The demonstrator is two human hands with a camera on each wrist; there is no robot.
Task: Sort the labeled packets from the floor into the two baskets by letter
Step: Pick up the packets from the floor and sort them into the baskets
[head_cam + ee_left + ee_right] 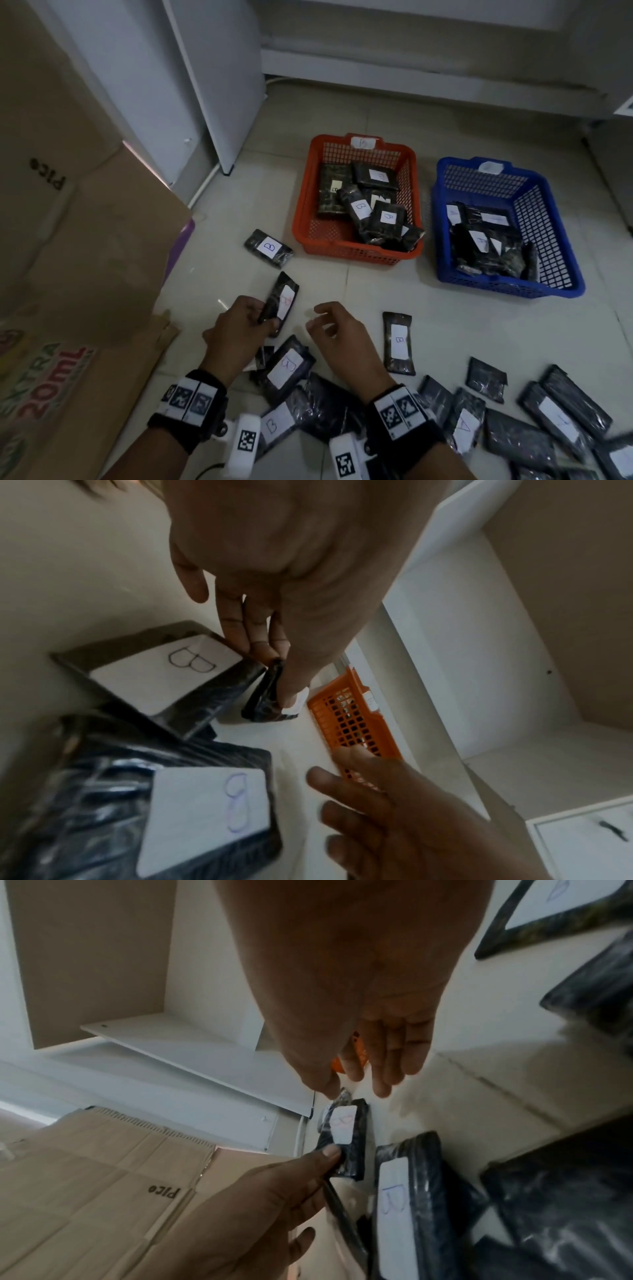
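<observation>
A tiled floor (342,113) seen from above, with big brown cardboard boxes (68,240) along the left side. Near the far wall sit two plastic mesh baskets side by side: an orange basket (305,219) on the left, holding several black packets with white labels marked B, and a blue basket (561,240) on the right, holding a smaller pile of black packets. A loose heap of black packets (513,421) with white labels lies on the floor nearest the viewer, spreading to the right. One packet marked B (269,247) lies alone just left of the orange basket.

Both forearms reach forward over the heap, each with a strapped-on wrist camera. The left hand (239,329) pinches the lower end of a slim black packet (281,301), thumb on its face, holding it tilted up off the floor; its white label shows a faint reddish B. The right hand (337,329) hovers beside it, fingers loosely curled and holding nothing.
</observation>
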